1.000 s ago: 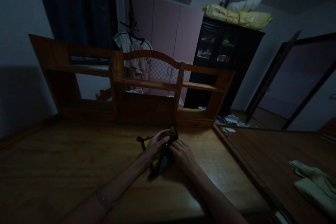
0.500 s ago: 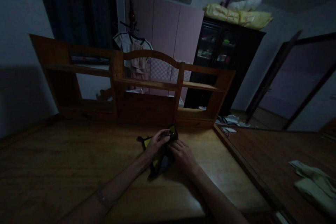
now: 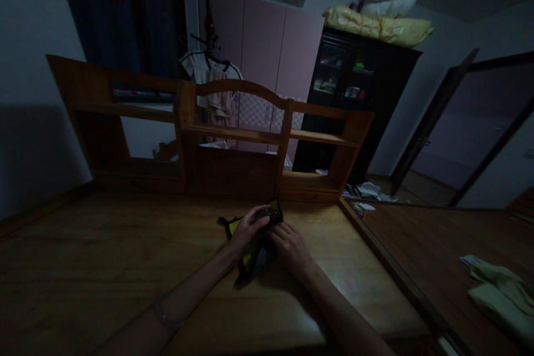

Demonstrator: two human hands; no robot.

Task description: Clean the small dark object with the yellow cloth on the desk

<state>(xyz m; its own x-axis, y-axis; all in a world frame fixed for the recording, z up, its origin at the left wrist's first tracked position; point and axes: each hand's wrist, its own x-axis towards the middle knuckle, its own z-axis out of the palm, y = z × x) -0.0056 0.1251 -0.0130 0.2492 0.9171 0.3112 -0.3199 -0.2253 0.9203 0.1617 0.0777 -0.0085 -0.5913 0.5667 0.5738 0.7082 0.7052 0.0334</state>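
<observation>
A small yellow and black cloth item point(image 3: 250, 258) lies on the wooden desk point(image 3: 104, 267) near its back. My left hand point(image 3: 247, 229) rests on its upper part with the fingers curled over a dark piece of it. My right hand point(image 3: 291, 247) sits just to the right, fingers bent and pinching the same dark piece. The room is dim, so the item's exact shape is unclear. A thin bracelet point(image 3: 164, 317) circles my left wrist.
A wooden shelf unit point(image 3: 233, 139) stands along the desk's back edge. A second dark table point(image 3: 438, 256) adjoins on the right, with pale folded cloth point(image 3: 496, 289) on it. Behind are a pink wardrobe point(image 3: 271, 67), a black cabinet point(image 3: 354, 94) and hanging clothes point(image 3: 212, 89).
</observation>
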